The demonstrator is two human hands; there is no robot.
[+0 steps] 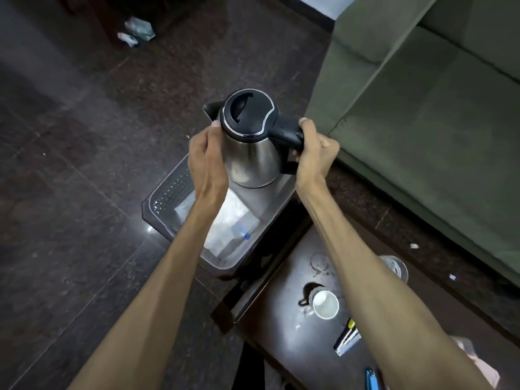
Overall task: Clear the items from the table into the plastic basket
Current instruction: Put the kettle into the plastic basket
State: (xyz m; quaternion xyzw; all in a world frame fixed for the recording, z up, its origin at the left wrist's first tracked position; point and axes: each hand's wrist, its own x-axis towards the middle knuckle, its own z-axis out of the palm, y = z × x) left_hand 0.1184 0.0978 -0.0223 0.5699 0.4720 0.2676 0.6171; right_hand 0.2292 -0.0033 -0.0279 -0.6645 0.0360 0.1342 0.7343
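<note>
A steel electric kettle [253, 156] with a black lid and handle hangs over the far end of a clear plastic basket [166, 201] on the floor. My right hand [315, 147] grips the kettle's black handle. My left hand [206, 156] steadies the steel body on the spout side. Inside the basket lie white packets and a clear bottle with a blue cap [242, 235]. On the dark table [284, 342] at the lower right stand a white cup [325, 304] and a clear glass [395, 267], partly behind my right forearm. Pens [347, 337] and a blue item [370, 378] lie near the front.
A green sofa [422, 108] fills the right side, close to the table and basket. Crumpled wrappers [138, 30] lie on the dark tiled floor at the top left. Open floor spreads to the left of the basket.
</note>
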